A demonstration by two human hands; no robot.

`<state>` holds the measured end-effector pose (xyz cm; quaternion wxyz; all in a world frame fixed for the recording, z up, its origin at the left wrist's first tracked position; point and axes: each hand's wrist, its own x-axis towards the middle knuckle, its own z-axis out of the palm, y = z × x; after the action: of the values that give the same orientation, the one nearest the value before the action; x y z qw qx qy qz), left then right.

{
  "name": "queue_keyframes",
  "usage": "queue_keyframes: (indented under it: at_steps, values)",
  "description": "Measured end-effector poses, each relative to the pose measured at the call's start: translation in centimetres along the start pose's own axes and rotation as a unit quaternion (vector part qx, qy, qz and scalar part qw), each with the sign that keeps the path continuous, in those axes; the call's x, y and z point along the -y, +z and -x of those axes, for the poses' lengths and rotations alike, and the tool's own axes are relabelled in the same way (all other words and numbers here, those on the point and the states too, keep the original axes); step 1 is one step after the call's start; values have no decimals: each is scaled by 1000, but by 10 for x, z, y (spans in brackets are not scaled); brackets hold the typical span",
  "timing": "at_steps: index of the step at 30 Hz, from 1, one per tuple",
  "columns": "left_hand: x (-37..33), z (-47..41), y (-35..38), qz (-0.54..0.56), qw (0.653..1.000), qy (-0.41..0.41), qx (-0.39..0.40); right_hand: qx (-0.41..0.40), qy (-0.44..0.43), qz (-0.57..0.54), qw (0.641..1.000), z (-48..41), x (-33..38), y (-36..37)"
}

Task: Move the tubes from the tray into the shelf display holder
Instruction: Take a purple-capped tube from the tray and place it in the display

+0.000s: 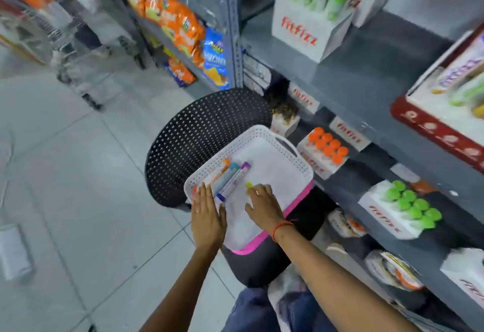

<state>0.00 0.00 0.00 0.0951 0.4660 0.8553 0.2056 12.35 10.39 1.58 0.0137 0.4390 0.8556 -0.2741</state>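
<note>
Still picking from the white tray [288, 160]: tubes [230, 178] lying bunched at its left side; left hand [208, 213] flat, fingers apart; right hand [264, 204] closing on a yellow-capped tube [248, 184], grip unclear; next, lift toward display holder [392, 212]

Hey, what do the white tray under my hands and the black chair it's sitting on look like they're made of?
White tray: looks like moulded plastic with a matte finish; its walls are a regular perforated lattice with a cut-out handle. Black chair: probably also moulded plastic, dark and slightly glossy, its curved back dotted with even rows of small holes. Blur leaves the finer surface texture uncertain.
</note>
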Motion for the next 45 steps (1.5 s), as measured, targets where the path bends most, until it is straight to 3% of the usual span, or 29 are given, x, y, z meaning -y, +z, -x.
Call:
queue_keyframes:
  at_steps: [2, 4, 10, 13, 16, 20, 23, 26, 29, 31, 38, 45]
  values:
    - [12, 2, 9, -31, 999, -26, 29, 95, -27, 52, 994, -10, 4, 17]
    - [23, 7, 18, -43, 995, -64, 67, 115, -59, 96, 987, -21, 4, 33]
    - [33, 9, 34, -68, 992, -78, 69, 35, -210, 211, 954, -69, 22, 50]
    - [34, 10, 38, -84, 990, -82, 80, 95, -234, 249, 935, -80, 22, 56]
    - [35, 10, 39, -102, 987, -81, 89, 101, -224, 281, 928, -86, 12, 56]
    - [35, 10, 38, -141, 979, -84, 117, 98, -287, 302, 904, -76, 4, 39]
    - [34, 8, 36, -160, 975, -82, 133, 30, -262, 223, 938, -65, 1, 15]
    - [25, 6, 31, -175, 973, -77, 129, -54, -175, 8, 983, -43, -5, -25]
    - [3, -2, 25, -141, 982, -67, 105, -114, -94, -175, 973, -16, -20, -75]
    - [-22, -11, 22, -123, 988, -38, 84, -151, -58, -238, 958, 4, -34, -110]
    - [-152, -44, 24, -49, 989, 134, 33, -282, -16, -259, 924, 84, -92, -231]
    - [-303, -54, 24, 44, 947, 317, -15, -451, 22, -208, 868, 185, -146, -319]
